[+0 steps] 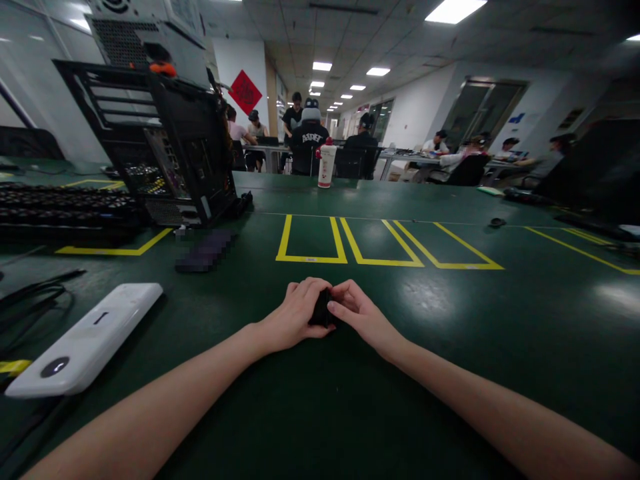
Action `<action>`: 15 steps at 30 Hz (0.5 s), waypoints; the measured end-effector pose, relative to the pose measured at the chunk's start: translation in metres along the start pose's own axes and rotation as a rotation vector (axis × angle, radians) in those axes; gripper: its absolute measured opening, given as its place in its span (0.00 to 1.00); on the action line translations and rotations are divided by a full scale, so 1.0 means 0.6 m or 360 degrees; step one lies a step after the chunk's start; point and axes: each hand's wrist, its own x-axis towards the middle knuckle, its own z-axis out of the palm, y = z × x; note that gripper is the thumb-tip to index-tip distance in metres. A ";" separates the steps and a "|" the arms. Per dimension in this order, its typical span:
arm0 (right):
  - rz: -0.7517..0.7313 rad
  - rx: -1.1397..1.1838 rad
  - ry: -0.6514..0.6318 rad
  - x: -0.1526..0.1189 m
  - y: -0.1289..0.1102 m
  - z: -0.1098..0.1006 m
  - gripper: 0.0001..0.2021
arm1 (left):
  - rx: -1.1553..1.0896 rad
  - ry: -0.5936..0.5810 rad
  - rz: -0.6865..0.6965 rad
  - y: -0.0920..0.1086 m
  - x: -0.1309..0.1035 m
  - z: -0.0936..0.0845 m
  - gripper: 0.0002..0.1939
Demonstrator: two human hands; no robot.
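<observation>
A small black object [321, 309] sits between my two hands, low over the green table [340, 413]; its kind cannot be made out. My left hand [300, 310] is closed around it, with the thumb along its near side and the fingers over the far side. From the right, my right hand [360, 313] pinches at the same object, thumb and fingertips meeting at its right edge. The fingers cover much of it.
Yellow tape outlines [313, 259] mark the table beyond my hands. A white device [95, 340] and black cables [35, 300] lie at left, behind them an open computer case [175, 140]. A white cup [327, 165] stands at the far edge. People sit at tables beyond.
</observation>
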 end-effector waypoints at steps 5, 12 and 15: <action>0.0058 0.0002 -0.0094 0.002 0.002 -0.007 0.10 | -0.0012 -0.0005 -0.0010 0.001 -0.001 -0.002 0.27; -0.0030 0.0071 -0.0150 -0.004 -0.001 -0.009 0.10 | -0.0039 -0.0008 -0.0022 0.004 0.000 -0.003 0.26; -0.0037 -0.0016 -0.0037 -0.003 0.002 -0.006 0.07 | -0.0034 -0.0002 -0.0020 0.005 0.000 -0.003 0.27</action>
